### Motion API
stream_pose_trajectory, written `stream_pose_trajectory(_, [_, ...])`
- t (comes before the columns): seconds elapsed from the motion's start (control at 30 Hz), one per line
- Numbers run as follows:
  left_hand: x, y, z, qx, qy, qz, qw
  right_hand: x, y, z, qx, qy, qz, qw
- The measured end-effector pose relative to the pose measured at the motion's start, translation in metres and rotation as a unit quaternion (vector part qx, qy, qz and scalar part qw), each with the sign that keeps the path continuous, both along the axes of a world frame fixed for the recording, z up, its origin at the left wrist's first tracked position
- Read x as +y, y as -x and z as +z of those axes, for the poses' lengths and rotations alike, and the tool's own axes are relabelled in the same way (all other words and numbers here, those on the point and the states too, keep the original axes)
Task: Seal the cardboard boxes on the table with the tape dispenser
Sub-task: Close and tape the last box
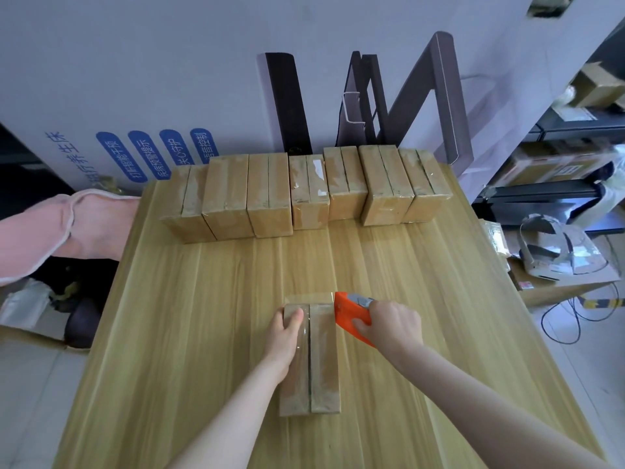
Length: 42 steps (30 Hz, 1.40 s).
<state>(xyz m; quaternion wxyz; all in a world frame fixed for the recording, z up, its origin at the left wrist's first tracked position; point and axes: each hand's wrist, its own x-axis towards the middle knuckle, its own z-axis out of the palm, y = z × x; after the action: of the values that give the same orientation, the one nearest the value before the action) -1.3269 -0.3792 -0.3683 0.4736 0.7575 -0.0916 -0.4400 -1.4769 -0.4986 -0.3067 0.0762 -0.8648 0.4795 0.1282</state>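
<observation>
A long cardboard box (323, 363) lies lengthwise on the wooden table (209, 326) in front of me, its two top flaps meeting along a centre seam. My left hand (284, 336) grips its far left corner, thumb on top. My right hand (394, 324) holds the orange tape dispenser (350, 316) against the box's far right corner. A strip of clear tape runs across the far end of the box and shines along the seam. Several more cardboard boxes (270, 194) stand in a row at the table's far edge.
Dark boards and metal profiles (368, 103) lean on the wall behind the row. A pink cloth (84, 228) hangs at the table's left. Shelves with cartons (558, 167) and floor clutter sit to the right.
</observation>
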Motion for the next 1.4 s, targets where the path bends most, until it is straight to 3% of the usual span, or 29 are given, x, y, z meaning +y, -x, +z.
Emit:
stream_pose_trajectory(0.47, [0.003,-0.006,-0.007,-0.057,-0.001,-0.018,0.998,0.008,-0.030,0.018,0.036,-0.005,0.024,0.999])
stream_pose_trajectory(0.77, [0.003,-0.005,-0.014,-0.056,0.005,-0.017,0.998,0.008,-0.037,-0.011,0.054,0.036,0.070,0.995])
stream_pose_trajectory(1.03, [0.002,-0.005,-0.009,-0.010,0.035,0.010,0.999,-0.003,-0.024,-0.041,0.026,-0.056,-0.032,0.998])
stream_pose_trajectory(1.2, [0.002,0.007,-0.012,0.051,0.054,0.134,0.988,-0.013,-0.003,-0.028,-0.055,-0.066,-0.125,0.988])
stream_pose_trajectory(1.4, [0.004,0.020,-0.006,0.114,0.079,0.286,0.948,-0.001,0.013,0.010,-0.269,-0.048,-0.220,0.937])
